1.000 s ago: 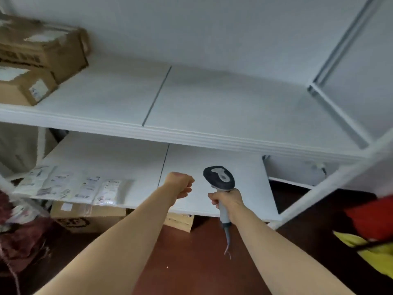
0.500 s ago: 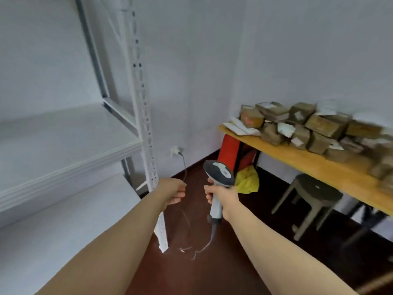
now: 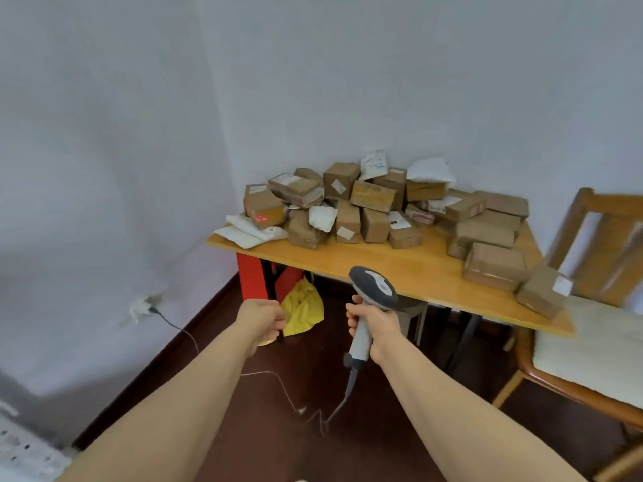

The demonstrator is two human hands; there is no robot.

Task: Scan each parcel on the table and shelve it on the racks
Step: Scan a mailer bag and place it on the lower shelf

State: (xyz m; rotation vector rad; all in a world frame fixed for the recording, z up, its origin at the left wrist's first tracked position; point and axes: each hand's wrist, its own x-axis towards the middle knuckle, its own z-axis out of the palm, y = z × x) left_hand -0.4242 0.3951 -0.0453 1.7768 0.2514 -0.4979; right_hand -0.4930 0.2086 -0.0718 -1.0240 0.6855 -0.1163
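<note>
1. Hovering ahead, the left hand [image 3: 264,321] is curled into a loose fist, and I can see nothing in it.
2. A thin dark cable [image 3: 177,329] trails over the floor; a step forward could snag it.
3. The right hand [image 3: 377,330] grips the grey handheld scanner [image 3: 374,290], whose red light lands on the leftmost brown cardboard parcel [image 3: 262,208].
4. Heaped brown cardboard parcels [image 3: 374,196] crowd the wooden desk [image 3: 400,269]. Pulling a low one may topple others, and the rightmost box [image 3: 541,290] sits at the edge.

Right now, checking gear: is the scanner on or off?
On, it seems: red light dots show on the leftmost brown box, ahead of the scanner in the right hand.
</note>
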